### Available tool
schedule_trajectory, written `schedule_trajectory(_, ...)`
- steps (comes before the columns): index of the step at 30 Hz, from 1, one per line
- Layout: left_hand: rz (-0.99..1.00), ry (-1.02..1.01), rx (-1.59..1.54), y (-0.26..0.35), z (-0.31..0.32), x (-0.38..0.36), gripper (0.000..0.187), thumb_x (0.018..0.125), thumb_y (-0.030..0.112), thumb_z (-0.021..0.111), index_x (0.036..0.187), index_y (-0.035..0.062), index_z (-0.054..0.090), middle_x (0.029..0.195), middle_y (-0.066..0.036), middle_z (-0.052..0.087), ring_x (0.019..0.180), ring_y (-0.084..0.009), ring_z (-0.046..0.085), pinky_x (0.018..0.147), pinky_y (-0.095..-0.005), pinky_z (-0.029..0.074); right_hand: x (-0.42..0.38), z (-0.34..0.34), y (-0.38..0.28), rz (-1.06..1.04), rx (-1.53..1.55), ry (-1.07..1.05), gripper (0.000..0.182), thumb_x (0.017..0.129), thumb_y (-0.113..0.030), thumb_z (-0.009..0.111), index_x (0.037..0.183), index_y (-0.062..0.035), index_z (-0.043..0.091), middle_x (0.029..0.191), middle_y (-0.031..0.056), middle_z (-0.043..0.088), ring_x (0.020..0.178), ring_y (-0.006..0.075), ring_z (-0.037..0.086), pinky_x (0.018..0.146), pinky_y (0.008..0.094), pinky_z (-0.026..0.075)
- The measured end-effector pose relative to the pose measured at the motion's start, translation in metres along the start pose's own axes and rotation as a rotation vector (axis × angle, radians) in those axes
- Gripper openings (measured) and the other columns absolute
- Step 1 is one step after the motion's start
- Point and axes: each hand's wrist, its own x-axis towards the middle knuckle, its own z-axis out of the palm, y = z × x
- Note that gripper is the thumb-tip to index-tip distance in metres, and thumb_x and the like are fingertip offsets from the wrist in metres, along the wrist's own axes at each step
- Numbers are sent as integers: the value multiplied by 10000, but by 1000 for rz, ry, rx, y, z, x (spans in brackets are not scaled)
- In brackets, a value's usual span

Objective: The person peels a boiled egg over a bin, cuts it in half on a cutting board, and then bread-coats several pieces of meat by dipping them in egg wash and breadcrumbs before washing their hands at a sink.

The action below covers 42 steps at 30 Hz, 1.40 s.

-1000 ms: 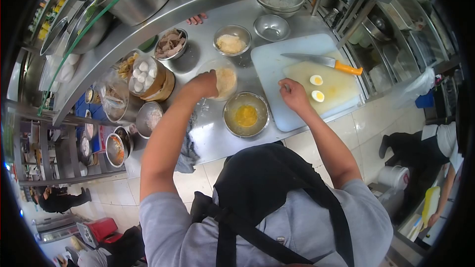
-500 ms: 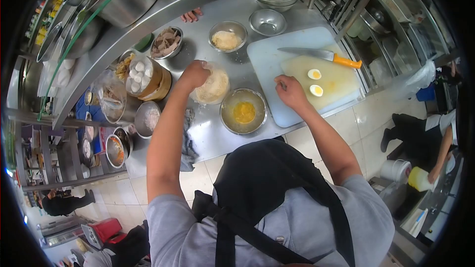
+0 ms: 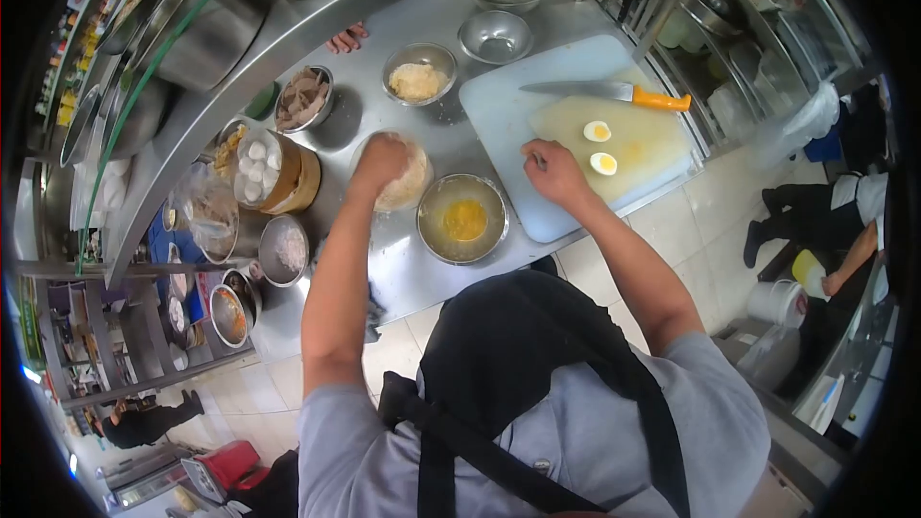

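Note:
My left hand (image 3: 386, 163) is closed, knuckles up, over a shallow container of pale crumbs (image 3: 414, 180). Its fingertips are hidden, so anything in them does not show. My right hand (image 3: 556, 174) hovers by the near part of the white cutting board (image 3: 501, 125), fingers curled in and nothing visible in them. Between the hands stands a steel bowl of beaten egg (image 3: 465, 221). Two boiled egg halves (image 3: 597, 130) lie cut side up on the board. Behind them rests a knife with an orange handle (image 3: 662, 102).
A bowl of crumbly yellowish food (image 3: 416, 82), a bowl of sliced meat (image 3: 303, 101) and a tub of whole white eggs (image 3: 259, 165) stand on the steel counter. Another person's fingers (image 3: 347, 37) rest at its far edge. A steel shelf (image 3: 317, 21) arches overhead.
My left hand has moved from the container's far left edge to over the crumbs. My right hand keeps its curled pose beside the board. The whole view has shifted slightly.

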Motion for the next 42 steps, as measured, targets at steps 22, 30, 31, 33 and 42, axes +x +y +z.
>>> schedule_trajectory(22,271,342,458,-49,-1,15,418,862,196,568,1153,-102,609,1107,-262,665,1017,-324,666,845,-364,531,2,-1,5,-3,60,6,235,825,-211,616,1008,-79,683,864,216,644,766,339,615,739,404,505)
schedule_trajectory(30,-18,41,29,-45,-6,28,564,769,237,710,1210,-90,584,1168,-254,657,1101,-325,643,922,-356,495,0,0,5,-2,47,6,236,829,-220,610,1011,-87,683,875,211,640,765,338,610,739,402,504)
schedule_trajectory(31,-19,42,29,-36,-10,21,564,769,237,710,1210,-90,584,1168,-254,657,1101,-325,643,922,-356,495,-1,0,5,-3,48,6,236,829,-220,610,1011,-87,683,875,211,640,765,338,610,739,402,504)
schedule_trajectory(33,35,-8,-104,-1,-24,-8,497,769,204,696,1188,-47,605,1060,-219,696,1014,-337,670,861,-363,508,-1,-2,3,-10,44,-2,238,831,-221,607,1013,-88,683,878,209,639,762,337,609,740,401,503)
schedule_trajectory(42,423,143,431,1,-40,-64,507,786,175,677,1230,-28,540,1197,-246,630,1102,-379,616,918,-409,505,-2,0,2,-20,25,7,234,833,-217,603,1009,-87,686,877,208,641,768,339,614,749,403,504)
